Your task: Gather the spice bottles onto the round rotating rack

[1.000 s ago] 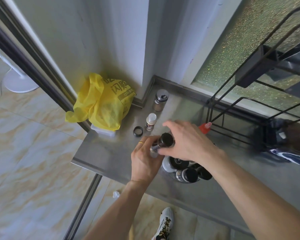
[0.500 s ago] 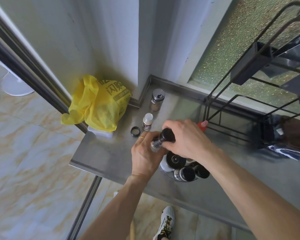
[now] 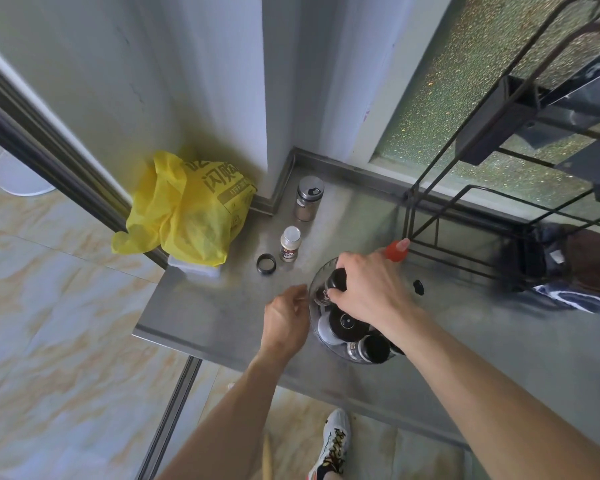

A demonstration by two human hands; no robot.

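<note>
right hand point(image 3: 371, 289) grips bottle point(image 3: 331, 284), seemingly over rack point(image 3: 314, 327).

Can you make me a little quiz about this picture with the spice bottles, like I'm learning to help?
1. True or false: the right hand grips a black-capped spice bottle at the round clear rotating rack.
2. How many bottles stand on the steel counter outside the rack, near the wall corner?
3. What lies beside the small white-capped bottle? A) a spoon B) a black ring C) a cup

Key
1. True.
2. Two: the white-capped bottle and the silver-lidded glass shaker.
3. B, the black ring.
</note>
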